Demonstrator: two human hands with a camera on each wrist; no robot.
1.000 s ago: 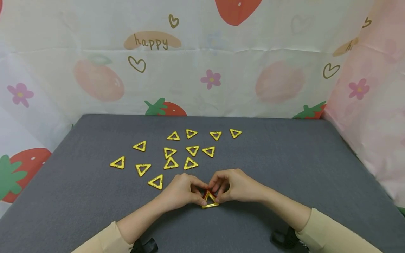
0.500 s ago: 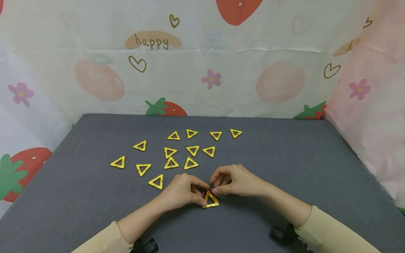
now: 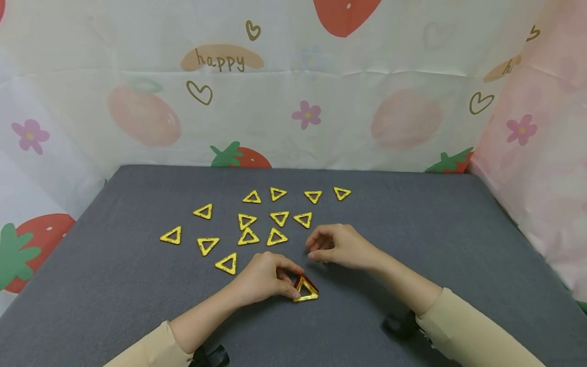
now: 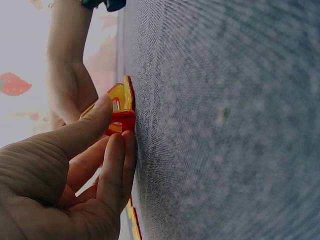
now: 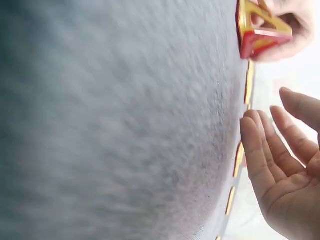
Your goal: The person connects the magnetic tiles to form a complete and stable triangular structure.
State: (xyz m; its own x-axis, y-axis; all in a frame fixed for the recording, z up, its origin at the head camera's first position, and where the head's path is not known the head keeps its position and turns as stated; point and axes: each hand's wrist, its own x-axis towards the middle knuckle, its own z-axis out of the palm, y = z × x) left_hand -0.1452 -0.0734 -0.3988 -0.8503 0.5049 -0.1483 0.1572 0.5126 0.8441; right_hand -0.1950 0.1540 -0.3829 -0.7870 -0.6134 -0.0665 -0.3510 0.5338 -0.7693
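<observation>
In the head view, a small upright pyramid of yellow and red triangular magnetic tiles (image 3: 305,298) stands on the grey cloth near the front. My left hand (image 3: 262,278) pinches its left side between thumb and fingers; the left wrist view shows the thumb on a face of the tile pyramid (image 4: 127,116). To the right and farther back, my right hand (image 3: 343,247) hovers above the cloth, fingers loosely bent and holding nothing. A gap between its thumb and fingers shows in the right wrist view. Nearest to it lies a yellow triangular tile (image 3: 309,219).
Several loose yellow triangular tiles lie flat, scattered left of and behind the hands; one tile (image 3: 233,263) is close to the left hand. The grey tabletop (image 3: 435,229) ends at a printed curtain (image 3: 348,142) along the back and sides.
My right hand has let go of the tile pyramid and moved back and up, away from it. My left hand still holds the pyramid in the same place.
</observation>
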